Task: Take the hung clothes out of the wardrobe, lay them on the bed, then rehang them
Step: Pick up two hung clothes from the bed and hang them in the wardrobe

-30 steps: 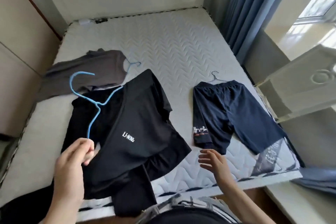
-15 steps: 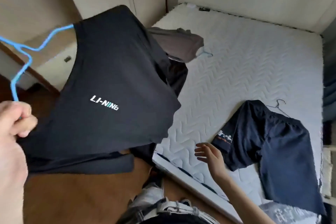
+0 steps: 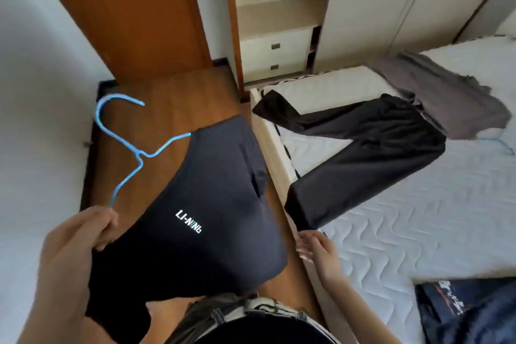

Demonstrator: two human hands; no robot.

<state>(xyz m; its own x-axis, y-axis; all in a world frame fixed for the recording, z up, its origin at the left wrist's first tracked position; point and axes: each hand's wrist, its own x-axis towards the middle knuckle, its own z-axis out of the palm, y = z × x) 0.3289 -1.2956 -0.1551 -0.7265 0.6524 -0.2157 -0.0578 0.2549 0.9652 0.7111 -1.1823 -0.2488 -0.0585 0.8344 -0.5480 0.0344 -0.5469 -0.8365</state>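
Since the earlier frames the black garment has left the bed and now hangs over the floor, and the view has swung round towards the wardrobe. The left hand has its fingers curled round one end of the blue hanger, with fabric bunched in the same hold. The right hand is spread and holds nothing; it sits just beside the hem of the black trousers, and contact cannot be confirmed.

From the grip, the hanger runs up and away, with its hook turned towards the wall and the wardrobe ahead and to the right (the hook will likely need turning). The left hand carries the load, while the right is nearer the bed.

No hanging rail is in view. The hanger's far arm is hidden inside the garment.
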